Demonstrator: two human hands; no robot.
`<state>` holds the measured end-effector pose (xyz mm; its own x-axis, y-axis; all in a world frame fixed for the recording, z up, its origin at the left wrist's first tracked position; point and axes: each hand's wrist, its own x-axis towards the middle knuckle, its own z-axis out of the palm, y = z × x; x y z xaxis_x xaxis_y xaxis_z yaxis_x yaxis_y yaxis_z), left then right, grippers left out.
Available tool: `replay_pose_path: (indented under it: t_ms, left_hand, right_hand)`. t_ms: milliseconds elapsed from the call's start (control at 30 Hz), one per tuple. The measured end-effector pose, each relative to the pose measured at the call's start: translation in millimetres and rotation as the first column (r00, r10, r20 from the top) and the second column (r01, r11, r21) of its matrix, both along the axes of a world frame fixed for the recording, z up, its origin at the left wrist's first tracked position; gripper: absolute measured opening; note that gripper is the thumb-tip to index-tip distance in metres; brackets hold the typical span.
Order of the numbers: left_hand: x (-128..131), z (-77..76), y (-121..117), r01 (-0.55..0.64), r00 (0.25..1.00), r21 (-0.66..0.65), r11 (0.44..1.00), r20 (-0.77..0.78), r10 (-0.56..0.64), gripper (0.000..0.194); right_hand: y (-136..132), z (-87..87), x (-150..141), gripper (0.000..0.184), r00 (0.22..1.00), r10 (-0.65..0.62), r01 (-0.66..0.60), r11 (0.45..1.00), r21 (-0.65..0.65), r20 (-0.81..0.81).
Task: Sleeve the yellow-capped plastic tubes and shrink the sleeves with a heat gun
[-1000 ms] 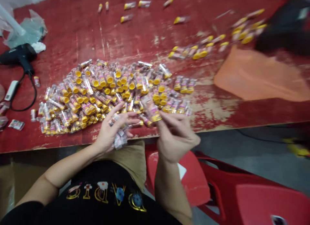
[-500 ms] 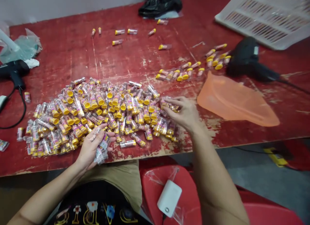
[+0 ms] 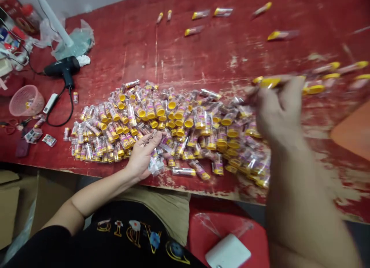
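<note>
Just beyond the left hand [image 3: 143, 156], heaped yellow-capped tubes [image 3: 179, 114].

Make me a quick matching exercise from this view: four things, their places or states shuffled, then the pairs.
1. Left hand
2. Yellow-capped tubes
3. Pink basket
4. White object

A. Left of the black gun-shaped tool
B. On the red seat
C. Holding clear plastic pieces
D. Mostly heaped on the red table

Pairs: 1-C, 2-D, 3-A, 4-B
</note>
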<state>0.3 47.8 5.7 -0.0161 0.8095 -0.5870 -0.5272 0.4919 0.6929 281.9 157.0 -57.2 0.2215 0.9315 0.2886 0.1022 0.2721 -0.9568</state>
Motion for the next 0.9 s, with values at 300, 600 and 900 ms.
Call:
replay_pose_path:
  t_ms: [300, 600, 900]
  left_hand:
    - [2.4, -4.5, -26.3, -0.025, 0.999, 0.14, 0.99, -0.022, 0.028, 0.059]
    - [-11.0, 4.4, -42.3, -0.065, 0.997, 0.157, 0.985, 0.042, 0.059, 0.064]
    - [-13.2, 8.3, -53.7, 0.084, 0.995, 0.128, 0.988, 0.041, -0.09, 0.067]
  right_hand:
    - [-145.2, 28.8, -161.3, 0.034, 0.989, -0.006, -0.021, 0.983, -0.181, -0.149]
    - [-184.5, 52.7, -146.9, 0.041, 0.855, 0.063, -0.059, 0.998, 0.024, -0.515]
    - [-194.9, 48.2, -162.3, 0.031, 0.899, -0.086, 0.188, 0.962, 0.2, -0.429]
